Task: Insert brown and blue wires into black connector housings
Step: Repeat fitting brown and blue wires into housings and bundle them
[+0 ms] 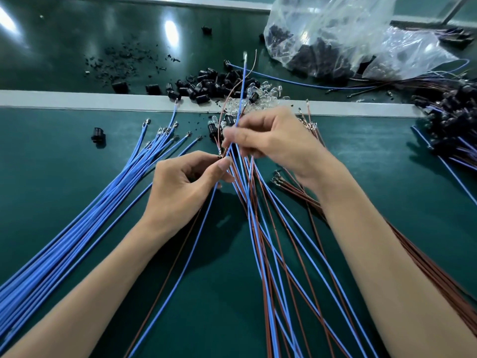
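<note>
Pinched between thumb and forefinger of the left hand (185,182) is a small dark part (220,156). It is mostly hidden, so I cannot tell whether it is a housing. The other fingers curl inward, and the forearm reaches in from the near left. A trailing pair of wires (183,264), one blue and one brown, runs from that pinch to the near edge.

At far left a sheaf of loose blue insulated wires (77,215) lies on the green table mat (51,156). They overlap too much to count, and their metal-tipped ends fan toward the grey divider strip (77,99). One lone black plastic connector housing (98,134) sits just left of those tips. Two more black housings (120,86) lie past the strip. To their right are a heap of black housings (214,82) and a heap of clear glass bulbs (263,93), neither countable.

The right hand (273,140), knuckles up and fingers curled, grips a single blue insulated wire (241,94) that stands up toward the far side. A thin brown wire (253,65) arcs beside it. A fan of mixed blue and brown wires (263,254) converges under its fingers and spreads toward the near edge.

One crumpled clear plastic bag (335,34) of dark parts sits far right. A bundle of loose brown wires (433,275) lies to the right of the right forearm, and a heap of wired black housings (454,109) lies at the right edge.
</note>
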Tool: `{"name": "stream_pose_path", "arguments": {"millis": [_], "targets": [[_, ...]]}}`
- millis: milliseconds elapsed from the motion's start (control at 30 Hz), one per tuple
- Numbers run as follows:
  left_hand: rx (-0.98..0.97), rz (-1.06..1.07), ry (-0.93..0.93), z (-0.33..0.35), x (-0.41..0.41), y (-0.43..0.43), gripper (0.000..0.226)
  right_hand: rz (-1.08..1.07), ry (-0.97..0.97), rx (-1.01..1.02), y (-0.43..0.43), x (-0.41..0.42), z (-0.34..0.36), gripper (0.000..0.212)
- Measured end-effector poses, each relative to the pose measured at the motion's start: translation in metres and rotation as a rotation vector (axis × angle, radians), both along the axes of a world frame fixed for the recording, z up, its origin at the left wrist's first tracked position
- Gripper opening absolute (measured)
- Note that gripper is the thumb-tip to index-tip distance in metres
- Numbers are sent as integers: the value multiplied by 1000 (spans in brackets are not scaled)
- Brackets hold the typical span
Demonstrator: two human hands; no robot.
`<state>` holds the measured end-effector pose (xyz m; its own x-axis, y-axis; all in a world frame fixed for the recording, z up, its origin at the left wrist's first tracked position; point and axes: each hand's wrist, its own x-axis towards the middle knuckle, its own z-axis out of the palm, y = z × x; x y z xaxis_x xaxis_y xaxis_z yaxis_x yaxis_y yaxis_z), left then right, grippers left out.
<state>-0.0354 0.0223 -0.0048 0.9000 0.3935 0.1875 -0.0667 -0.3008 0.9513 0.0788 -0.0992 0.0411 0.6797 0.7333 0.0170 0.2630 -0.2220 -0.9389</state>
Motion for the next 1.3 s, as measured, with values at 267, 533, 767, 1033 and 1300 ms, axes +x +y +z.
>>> {"name": "stream_pose_path", "arguments": {"millis": [267, 533, 767, 1033, 1300], "targets": [[7, -12, -17, 2, 0, -2, 7, -5, -16, -7, 0, 0, 2, 21], [26, -21, -42, 2, -1, 0, 8, -400, 65, 147, -5, 14, 5, 23], [85, -14, -51, 1, -2, 0, 19, -322, 23, 195, -5, 13, 4, 4], [166, -49, -66, -2, -3, 1, 21, -292, 43, 183, -8, 14, 3, 7], [117, -62, -46, -2, -4, 0, 21, -95, 59, 168, -12, 10, 3, 7]]}}
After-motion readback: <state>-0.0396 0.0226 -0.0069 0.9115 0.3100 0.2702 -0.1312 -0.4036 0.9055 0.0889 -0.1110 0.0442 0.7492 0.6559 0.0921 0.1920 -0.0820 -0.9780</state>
